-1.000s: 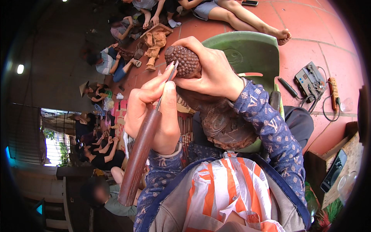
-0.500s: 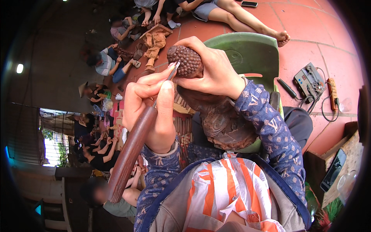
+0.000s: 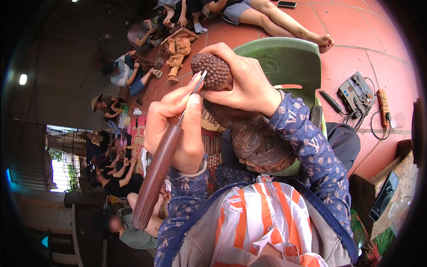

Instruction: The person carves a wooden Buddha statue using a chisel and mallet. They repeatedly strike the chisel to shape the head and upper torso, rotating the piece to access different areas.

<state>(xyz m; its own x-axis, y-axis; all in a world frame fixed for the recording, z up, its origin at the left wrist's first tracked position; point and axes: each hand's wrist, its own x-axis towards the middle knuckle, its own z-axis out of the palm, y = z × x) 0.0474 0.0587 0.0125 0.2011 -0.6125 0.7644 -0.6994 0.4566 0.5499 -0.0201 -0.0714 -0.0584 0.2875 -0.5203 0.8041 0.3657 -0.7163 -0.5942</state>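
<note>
As the right hand (image 3: 247, 84) wraps the knobbed carving (image 3: 214, 73) up front, its fingertips vanish behind it! The left hand pinches (image 3: 175, 129) a chisel (image 3: 155, 178), tip right at the knobs; whether it bites, I can't tell. Dark wood (image 3: 262, 144) sits below, its join to the carving covered by the right hand. Far left, people (image 3: 122, 178) blur into gloom.

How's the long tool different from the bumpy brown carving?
The tool is long and thin; the carving is much thicker. The tool's handle looks smooth, but the carving's end has lots of little round bumps. The left hand holds the tool, the right hand the carving. Both have dark brown parts.
</note>
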